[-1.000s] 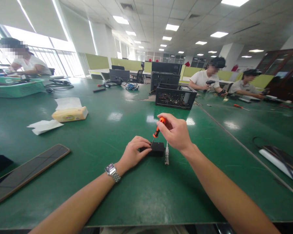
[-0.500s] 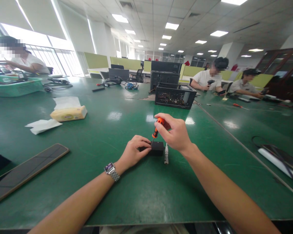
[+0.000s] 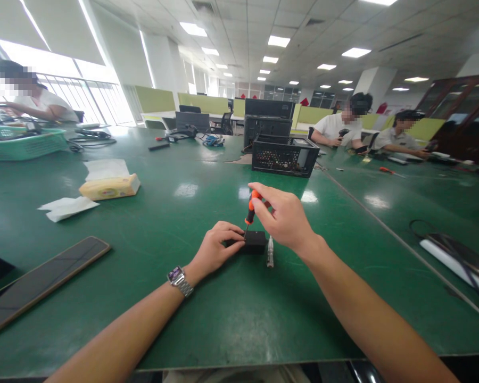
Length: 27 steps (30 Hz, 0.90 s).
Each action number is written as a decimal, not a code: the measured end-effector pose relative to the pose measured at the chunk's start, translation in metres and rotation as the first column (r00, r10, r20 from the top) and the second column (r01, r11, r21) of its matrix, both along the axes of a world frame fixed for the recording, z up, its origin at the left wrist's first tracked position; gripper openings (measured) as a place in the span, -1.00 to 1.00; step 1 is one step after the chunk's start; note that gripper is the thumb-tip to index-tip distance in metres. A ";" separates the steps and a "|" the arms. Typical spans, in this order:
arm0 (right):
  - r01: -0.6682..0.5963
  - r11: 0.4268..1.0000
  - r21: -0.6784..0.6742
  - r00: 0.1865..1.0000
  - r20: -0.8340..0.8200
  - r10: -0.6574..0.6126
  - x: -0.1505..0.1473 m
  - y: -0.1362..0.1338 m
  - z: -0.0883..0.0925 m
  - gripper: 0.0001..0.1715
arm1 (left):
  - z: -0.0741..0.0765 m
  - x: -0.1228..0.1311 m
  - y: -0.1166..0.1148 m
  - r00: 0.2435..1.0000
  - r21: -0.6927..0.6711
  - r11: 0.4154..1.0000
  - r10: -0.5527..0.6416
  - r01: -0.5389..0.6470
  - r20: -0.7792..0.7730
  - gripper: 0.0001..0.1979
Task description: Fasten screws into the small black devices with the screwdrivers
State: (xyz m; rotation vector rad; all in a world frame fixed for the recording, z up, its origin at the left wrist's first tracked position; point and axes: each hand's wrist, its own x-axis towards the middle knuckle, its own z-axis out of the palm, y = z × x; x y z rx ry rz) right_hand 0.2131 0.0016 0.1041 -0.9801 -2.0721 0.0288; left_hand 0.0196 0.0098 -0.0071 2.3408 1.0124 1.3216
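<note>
A small black box [image 3: 256, 242] lies on the green table [image 3: 223, 319] in front of me. My left hand [image 3: 220, 243] grips its left end between thumb and fingers. In my right hand [image 3: 285, 215] is a screwdriver [image 3: 250, 208] with an orange and black handle, held nearly upright. Its tip meets the top of the box near my left fingertips; the exact contact point is too small to make out. Beside the box's right end lies a short clear-handled tool [image 3: 270, 252], which nothing touches.
A black computer case [image 3: 284, 157] stands beyond my hands. To the left are a tissue pack [image 3: 109, 186], a loose tissue [image 3: 68, 208], a phone [image 3: 48, 284] and a green basket [image 3: 27, 144]. Another screwdriver [image 3: 389, 171] lies far right. Several people sit around the table.
The screwdriver handle has turned slightly and stands a little more upright in my right hand. My left hand keeps its place on the box. The whole view has shifted slightly.
</note>
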 end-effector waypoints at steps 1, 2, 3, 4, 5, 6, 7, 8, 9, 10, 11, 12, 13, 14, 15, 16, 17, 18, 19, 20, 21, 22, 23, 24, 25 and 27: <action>-0.018 1.000 -0.015 1.000 -0.001 0.018 -0.001 -0.001 0.000 -0.61 | 0.000 0.000 0.000 1.000 -0.002 1.000 -0.001 0.001 -0.001 -0.93; -0.031 0.999 -0.025 0.999 -0.009 0.030 -0.002 -0.002 0.000 -0.61 | 0.001 0.000 0.000 1.000 -0.002 1.000 -0.002 0.002 -0.003 -0.93; -0.034 0.999 -0.025 0.999 -0.024 0.033 -0.004 -0.003 -0.001 -0.62 | 0.001 0.000 -0.001 1.000 0.002 1.000 -0.005 0.005 -0.005 -0.93; -0.028 0.999 -0.017 0.999 -0.042 0.028 -0.006 -0.004 -0.001 -0.63 | 0.002 0.000 -0.001 1.000 0.007 1.000 -0.009 0.009 -0.007 -0.93; -0.018 1.000 -0.004 0.998 -0.062 0.017 -0.008 -0.005 -0.002 -0.64 | 0.002 0.000 -0.001 1.000 0.012 1.000 -0.012 0.012 -0.008 -0.92; -0.006 1.000 0.008 0.997 -0.079 0.007 -0.009 -0.005 -0.002 -0.65 | 0.002 0.000 -0.001 1.000 0.016 1.000 -0.015 0.015 -0.009 -0.92; -0.002 1.000 0.012 0.996 -0.087 0.003 -0.011 -0.005 -0.003 -0.66 | 0.003 0.000 -0.001 1.000 0.017 1.000 -0.017 0.017 -0.008 -0.92; -0.008 1.000 0.009 0.996 -0.088 0.008 -0.012 -0.005 -0.003 -0.65 | 0.003 0.000 -0.001 1.000 0.015 1.000 -0.019 0.020 -0.008 -0.91; -0.023 1.000 -0.004 0.996 -0.085 0.022 -0.013 -0.005 -0.004 -0.63 | 0.002 0.000 0.000 1.000 0.011 1.000 -0.022 0.022 -0.011 -0.91; -0.042 0.999 -0.023 0.996 -0.083 0.040 -0.014 -0.004 -0.005 -0.60 | 0.002 0.000 0.000 1.000 0.005 1.000 -0.021 0.021 -0.014 -0.91; -0.058 0.997 -0.044 0.995 -0.083 0.055 -0.014 -0.004 -0.005 -0.58 | 0.002 -0.001 0.000 1.000 -0.001 1.000 -0.021 0.021 -0.020 -0.90; -0.067 0.996 -0.062 0.994 -0.090 0.061 -0.014 -0.003 -0.006 -0.57 | 0.002 -0.001 0.000 0.999 -0.007 1.000 -0.018 0.018 -0.027 -0.91; -0.065 0.996 -0.069 0.993 -0.101 0.057 -0.014 -0.002 -0.006 -0.58 | 0.001 -0.001 0.001 0.999 -0.015 1.000 -0.012 0.012 -0.034 -0.91; -0.051 0.996 -0.068 0.993 -0.112 0.043 -0.014 -0.002 -0.007 -0.61 | 0.001 -0.002 0.001 0.999 -0.024 1.000 -0.005 0.004 -0.040 -0.90; -0.029 0.998 -0.058 0.992 -0.123 0.022 -0.014 -0.001 -0.007 -0.63 | 0.000 -0.003 0.002 0.999 -0.036 0.999 0.001 -0.002 -0.046 -0.87; -0.007 0.999 -0.043 0.991 -0.133 0.001 -0.014 0.000 -0.007 -0.64 | 0.000 -0.004 0.003 0.999 -0.053 0.999 0.002 -0.004 -0.049 -0.83; 0.012 1.000 -0.026 0.989 -0.144 -0.016 -0.013 0.000 -0.007 -0.65 | -0.001 -0.005 0.003 0.999 -0.077 0.997 -0.002 -0.002 -0.051 -0.79; 0.023 1.000 -0.011 0.987 -0.156 -0.024 -0.012 0.001 -0.007 -0.65 | -0.001 -0.006 0.004 0.999 -0.104 0.995 -0.010 0.004 -0.051 -0.76; 0.021 1.000 -0.003 0.986 -0.167 -0.021 -0.012 0.001 -0.007 -0.66 | -0.002 -0.007 0.005 0.999 -0.130 0.991 -0.020 0.014 -0.050 -0.74; 0.006 1.000 -0.003 0.985 -0.175 -0.006 -0.011 0.002 -0.008 -0.67 | -0.002 -0.008 0.005 0.998 -0.151 0.988 -0.029 0.022 -0.047 -0.72; -0.017 1.000 -0.009 0.983 -0.181 0.015 -0.010 0.003 -0.009 -0.66 | -0.002 -0.009 0.006 0.998 -0.167 0.986 -0.036 0.028 -0.045 -0.71; -0.039 0.999 -0.021 0.981 -0.191 0.034 -0.009 0.004 -0.010 -0.64 | -0.002 -0.010 0.006 0.998 -0.177 0.984 -0.039 0.031 -0.044 -0.70; -0.055 0.998 -0.036 0.978 -0.203 0.047 -0.009 0.004 -0.011 -0.63 | -0.002 -0.011 0.006 0.998 -0.182 0.983 -0.040 0.031 -0.046 -0.70; -0.065 0.996 -0.054 0.976 -0.214 0.052 -0.009 0.005 -0.013 -0.62 | -0.001 -0.011 0.007 0.998 -0.187 0.982 -0.041 0.030 -0.051 -0.69; -0.068 0.996 -0.066 0.973 -0.223 0.051 -0.010 0.005 -0.014 -0.62 | -0.001 -0.012 0.007 0.998 -0.190 0.981 -0.040 0.029 -0.056 -0.68; -0.070 0.995 -0.065 0.971 -0.234 0.053 -0.011 0.005 -0.015 -0.63 | -0.001 -0.013 0.007 0.997 -0.196 0.980 -0.038 0.023 -0.072 -0.65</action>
